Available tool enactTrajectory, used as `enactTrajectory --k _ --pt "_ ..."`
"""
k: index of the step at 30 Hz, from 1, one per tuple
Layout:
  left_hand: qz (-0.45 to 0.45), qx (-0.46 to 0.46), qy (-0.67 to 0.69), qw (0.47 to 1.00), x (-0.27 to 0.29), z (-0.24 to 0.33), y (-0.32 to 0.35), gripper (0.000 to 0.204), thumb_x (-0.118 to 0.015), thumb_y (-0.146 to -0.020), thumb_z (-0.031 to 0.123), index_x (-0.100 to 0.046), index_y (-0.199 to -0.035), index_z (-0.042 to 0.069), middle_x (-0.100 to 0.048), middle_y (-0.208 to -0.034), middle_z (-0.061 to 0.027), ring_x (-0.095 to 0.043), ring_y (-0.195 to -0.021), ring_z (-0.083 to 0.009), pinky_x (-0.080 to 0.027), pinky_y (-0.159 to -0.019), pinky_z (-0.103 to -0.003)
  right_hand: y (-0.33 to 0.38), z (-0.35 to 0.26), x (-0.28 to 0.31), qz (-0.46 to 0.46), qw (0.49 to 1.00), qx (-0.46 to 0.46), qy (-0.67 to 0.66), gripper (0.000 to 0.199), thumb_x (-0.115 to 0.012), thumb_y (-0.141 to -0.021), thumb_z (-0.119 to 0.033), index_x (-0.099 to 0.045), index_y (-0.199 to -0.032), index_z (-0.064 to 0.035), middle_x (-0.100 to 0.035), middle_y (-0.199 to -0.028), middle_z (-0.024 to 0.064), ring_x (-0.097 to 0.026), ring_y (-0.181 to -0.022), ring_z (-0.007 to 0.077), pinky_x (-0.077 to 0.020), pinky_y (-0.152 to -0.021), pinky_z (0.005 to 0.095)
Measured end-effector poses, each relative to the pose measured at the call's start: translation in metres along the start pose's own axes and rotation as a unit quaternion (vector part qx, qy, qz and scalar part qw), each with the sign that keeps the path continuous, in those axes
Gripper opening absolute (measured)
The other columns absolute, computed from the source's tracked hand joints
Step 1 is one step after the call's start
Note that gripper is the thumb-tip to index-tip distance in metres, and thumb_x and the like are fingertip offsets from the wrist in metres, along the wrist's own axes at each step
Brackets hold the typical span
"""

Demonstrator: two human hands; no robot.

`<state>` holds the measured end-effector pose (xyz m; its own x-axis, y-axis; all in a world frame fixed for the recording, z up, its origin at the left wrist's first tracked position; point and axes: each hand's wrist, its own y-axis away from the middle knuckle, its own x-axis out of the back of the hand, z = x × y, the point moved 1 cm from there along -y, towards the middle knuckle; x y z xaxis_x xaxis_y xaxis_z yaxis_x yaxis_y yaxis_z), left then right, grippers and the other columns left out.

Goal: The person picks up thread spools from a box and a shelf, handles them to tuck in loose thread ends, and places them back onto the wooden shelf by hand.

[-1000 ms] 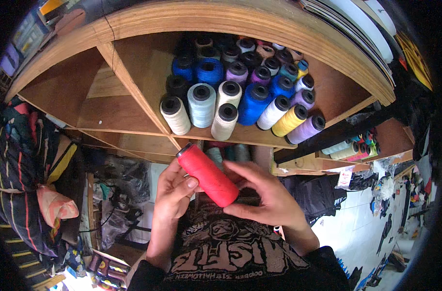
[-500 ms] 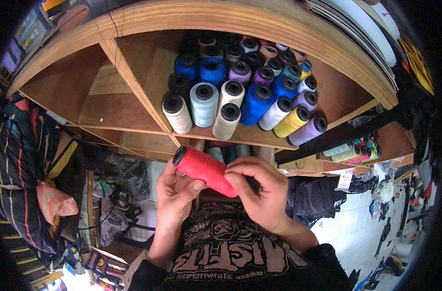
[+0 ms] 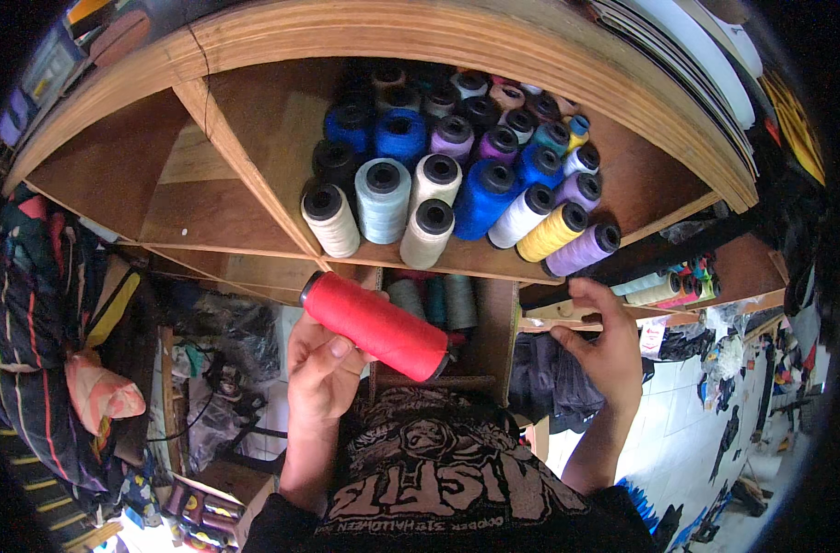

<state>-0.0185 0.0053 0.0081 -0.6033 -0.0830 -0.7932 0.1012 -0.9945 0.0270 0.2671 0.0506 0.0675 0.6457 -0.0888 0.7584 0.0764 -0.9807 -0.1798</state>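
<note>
A spool of red thread [image 3: 375, 324] lies tilted in front of my chest, its dark end cap up and to the left. My left hand [image 3: 326, 367] is closed around its underside, with the thumb across the near face. Out to the right, my right hand [image 3: 609, 346] is raised apart from the spool, its thumb and bent fingers separated. Between them I can make out no thread. Beyond both hands, several upright thread spools, among them a yellow spool [image 3: 552, 232] and a pale blue spool [image 3: 383, 201], stand crowded in a wooden shelf [image 3: 254, 138].
Below the shelf, an open box [image 3: 501, 341] holds more spools, partly hidden by the red one. Striped cloth [image 3: 33, 304] hangs at the left. Dark fabric [image 3: 553, 382] is behind my right hand, above a white tiled floor [image 3: 678, 415].
My right hand has let go of the red spool and moved away to the right. The spool has shifted slightly left in my left hand, showing more of its side.
</note>
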Motion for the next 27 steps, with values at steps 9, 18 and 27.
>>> enactTrajectory --k 9,18,27 --pt "-0.037 -0.011 -0.007 0.999 -0.012 -0.002 -0.001 0.060 -0.066 -0.074 0.011 -0.041 -0.127 -0.003 -0.051 -0.122 -0.0241 -0.054 -0.110 -0.0317 -0.043 -0.095 -0.043 0.002 -0.070 -0.035 -0.086 0.953 0.221 -0.186 0.040 -0.081 -0.065 -0.015 -0.067 -0.101 -0.0091 -0.059 -0.114 0.0106 -0.060 -0.097 0.0228 -0.0489 -0.081 0.0323" --pt "-0.034 -0.100 -0.160 0.981 -0.008 -0.004 0.004 0.054 -0.067 -0.075 -0.004 -0.043 -0.124 -0.002 -0.054 -0.117 -0.0135 -0.054 -0.109 -0.0222 -0.044 -0.094 -0.038 -0.011 -0.110 -0.058 0.007 0.929 0.314 -0.194 0.032 -0.078 -0.067 -0.012 -0.066 -0.096 -0.0070 -0.059 -0.107 0.0088 -0.059 -0.091 0.0284 -0.0487 -0.076 0.0368" --pt "-0.027 -0.103 -0.198 0.974 -0.011 -0.004 0.003 0.055 -0.067 -0.075 -0.006 -0.043 -0.124 -0.003 -0.054 -0.117 -0.0126 -0.053 -0.110 -0.0208 -0.043 -0.096 -0.037 -0.014 -0.103 -0.082 0.026 0.930 0.287 -0.228 0.017 -0.071 -0.074 -0.006 -0.065 -0.090 -0.0040 -0.064 -0.090 0.0086 -0.062 -0.084 0.0260 -0.0489 -0.075 0.0345"
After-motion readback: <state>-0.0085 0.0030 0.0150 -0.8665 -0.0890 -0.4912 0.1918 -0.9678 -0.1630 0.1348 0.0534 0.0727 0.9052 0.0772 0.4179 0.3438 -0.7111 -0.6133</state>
